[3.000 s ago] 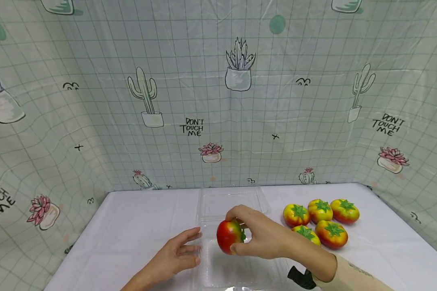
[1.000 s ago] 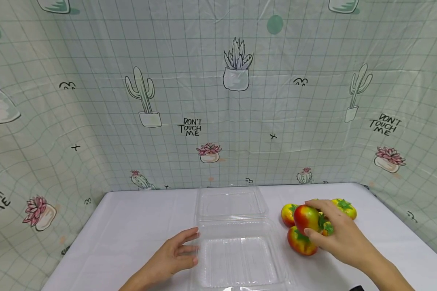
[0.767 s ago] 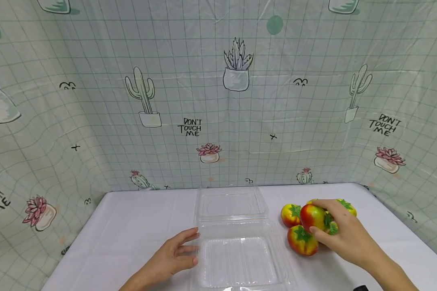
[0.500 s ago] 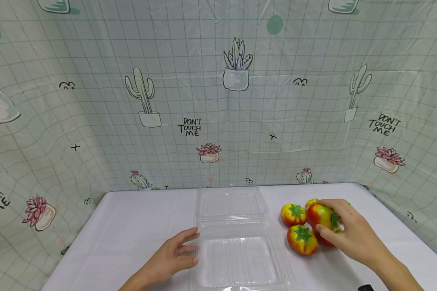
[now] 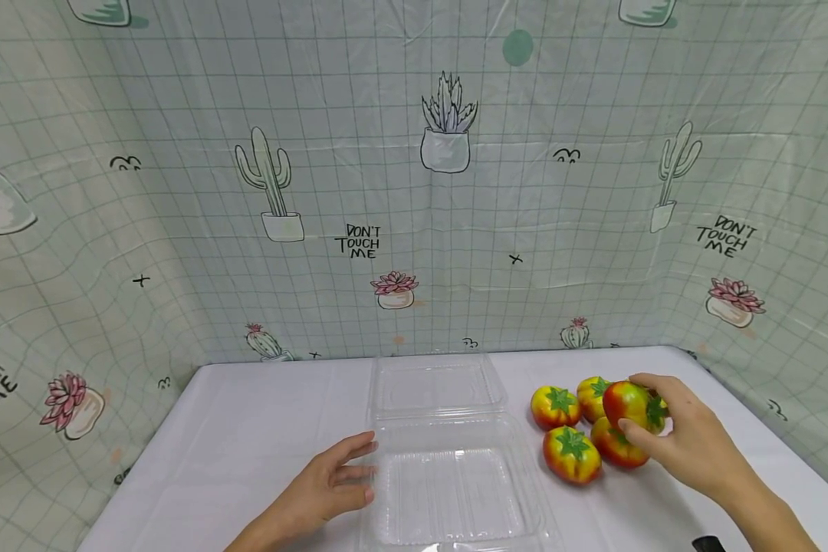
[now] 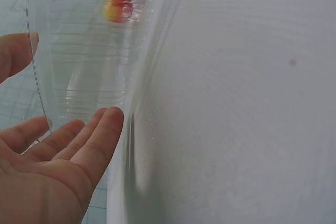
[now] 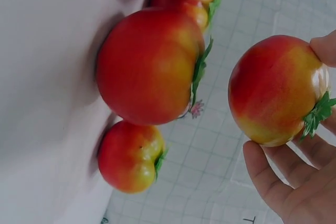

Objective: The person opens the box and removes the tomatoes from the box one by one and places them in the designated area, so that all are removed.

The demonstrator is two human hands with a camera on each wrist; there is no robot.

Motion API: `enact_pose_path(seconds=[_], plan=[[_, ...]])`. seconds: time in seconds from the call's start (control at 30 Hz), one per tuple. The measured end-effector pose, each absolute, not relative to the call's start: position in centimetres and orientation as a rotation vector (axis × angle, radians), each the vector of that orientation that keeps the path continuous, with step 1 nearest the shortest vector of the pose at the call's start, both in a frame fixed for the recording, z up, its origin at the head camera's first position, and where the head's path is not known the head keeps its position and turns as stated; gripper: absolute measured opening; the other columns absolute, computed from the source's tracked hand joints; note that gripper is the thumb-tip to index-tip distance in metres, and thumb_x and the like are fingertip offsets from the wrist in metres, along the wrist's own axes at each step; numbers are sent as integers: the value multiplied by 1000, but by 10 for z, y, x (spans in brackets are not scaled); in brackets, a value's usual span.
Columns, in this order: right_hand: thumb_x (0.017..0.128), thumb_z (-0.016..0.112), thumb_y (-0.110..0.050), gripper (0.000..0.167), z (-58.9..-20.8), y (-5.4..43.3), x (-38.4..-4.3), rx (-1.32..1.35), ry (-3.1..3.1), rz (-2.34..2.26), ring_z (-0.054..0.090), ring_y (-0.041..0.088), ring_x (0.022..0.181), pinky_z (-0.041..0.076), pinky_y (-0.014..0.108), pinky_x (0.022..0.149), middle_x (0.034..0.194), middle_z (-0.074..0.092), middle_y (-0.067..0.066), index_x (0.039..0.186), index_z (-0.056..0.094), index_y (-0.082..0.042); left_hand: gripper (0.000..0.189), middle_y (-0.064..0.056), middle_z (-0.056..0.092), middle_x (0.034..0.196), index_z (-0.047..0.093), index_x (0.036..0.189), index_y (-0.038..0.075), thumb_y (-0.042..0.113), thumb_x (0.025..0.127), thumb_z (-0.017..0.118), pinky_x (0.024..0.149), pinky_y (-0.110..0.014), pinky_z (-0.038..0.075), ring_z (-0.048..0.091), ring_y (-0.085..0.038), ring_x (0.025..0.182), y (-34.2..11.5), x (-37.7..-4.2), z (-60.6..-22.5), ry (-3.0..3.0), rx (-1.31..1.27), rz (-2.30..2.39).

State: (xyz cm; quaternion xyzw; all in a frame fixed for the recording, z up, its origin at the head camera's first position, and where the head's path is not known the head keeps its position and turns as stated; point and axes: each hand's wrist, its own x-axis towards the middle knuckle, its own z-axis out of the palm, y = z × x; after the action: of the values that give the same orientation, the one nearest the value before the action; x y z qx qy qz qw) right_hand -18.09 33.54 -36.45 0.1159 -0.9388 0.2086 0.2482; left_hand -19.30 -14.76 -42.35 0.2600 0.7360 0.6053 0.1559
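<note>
My right hand holds a red and yellow tomato with a green leafy top between thumb and fingers. The tomato is raised above the other tomatoes on the right of the table; in the right wrist view, a gap separates this tomato from them. My left hand lies with relaxed fingers at the left side of a clear plastic clamshell box. In the left wrist view its fingertips are close against the box wall; firm contact cannot be told. The box stands with its lid folded back, nothing inside.
Several tomatoes sit close together right of the box, among them a front one and a back left one. A white cloth covers the table. Behind it hangs a curtain printed with cacti.
My right hand has carried the tomato from above the box to the right, over the group, and keeps drifting right. My left hand has stayed at the box's left side.
</note>
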Motion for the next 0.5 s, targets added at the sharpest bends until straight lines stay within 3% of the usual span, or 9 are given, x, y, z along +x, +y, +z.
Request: enact_pose_path(seconds=[0.33, 0.43, 0.5], plan=[[78, 78, -20, 56, -366, 353, -183, 275, -2545, 565, 51, 29, 96, 39, 18, 67, 120, 54, 17, 125, 52, -5, 70, -29, 33, 146, 27, 148, 0, 13, 90, 66, 93, -28, 49, 48, -40, 124, -147, -193, -423, 2119, 736, 1725], [79, 77, -21, 57, -367, 360, -184, 248, -2566, 564, 51, 33, 97, 45, 26, 70, 121, 53, 20, 126, 51, -3, 70, -29, 33, 146, 27, 148, 0, 14, 91, 66, 93, -29, 49, 48, -40, 124, -147, -193, -422, 2116, 729, 1724], [81, 77, -23, 57, -368, 365, -185, 226, -2593, 574, 50, 37, 99, 49, 40, 74, 122, 52, 22, 127, 50, -2, 70, -28, 33, 146, 27, 148, 0, 14, 91, 66, 93, -29, 49, 48, -39, 124, -147, -192, -422, 2117, 722, 1722]])
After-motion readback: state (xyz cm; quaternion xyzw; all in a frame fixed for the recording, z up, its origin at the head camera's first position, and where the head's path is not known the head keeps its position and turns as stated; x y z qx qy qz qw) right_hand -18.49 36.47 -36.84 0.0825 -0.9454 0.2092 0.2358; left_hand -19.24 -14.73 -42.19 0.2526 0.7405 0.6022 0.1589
